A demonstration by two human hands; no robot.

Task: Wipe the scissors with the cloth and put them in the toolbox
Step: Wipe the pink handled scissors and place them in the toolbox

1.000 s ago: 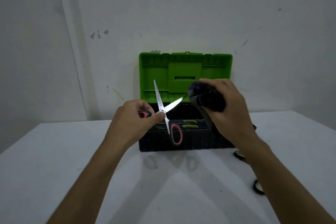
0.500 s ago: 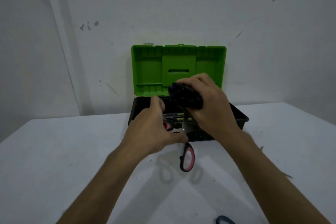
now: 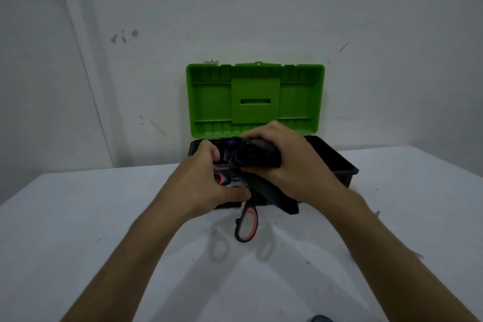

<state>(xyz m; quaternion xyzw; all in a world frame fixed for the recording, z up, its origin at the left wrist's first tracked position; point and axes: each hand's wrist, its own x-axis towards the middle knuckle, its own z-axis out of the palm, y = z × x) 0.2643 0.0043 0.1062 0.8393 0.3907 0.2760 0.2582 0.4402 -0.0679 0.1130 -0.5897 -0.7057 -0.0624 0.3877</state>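
Note:
My left hand [image 3: 209, 183] grips the scissors [image 3: 247, 225] near their pivot; one black-and-pink handle loop hangs down below my fingers, and a second pink loop shows at my palm. My right hand [image 3: 290, 165] holds a bunched dark cloth [image 3: 257, 157] with a purple patch, and the cloth covers the blades, which are hidden. A strip of the cloth hangs down toward the table. Both hands hover just in front of and over the open toolbox [image 3: 339, 162], which has a black base and an upright green lid [image 3: 254, 99].
The toolbox stands against a white wall at the back of a white table [image 3: 104, 243]. A dark object [image 3: 322, 318] peeks in at the bottom edge of the frame. Inside the toolbox, things are mostly hidden by my hands.
The scissors have swung from blades-up and spread apart to handles-down, and the cloth in my right hand has closed over the blades. Both hands have come together over the toolbox front.

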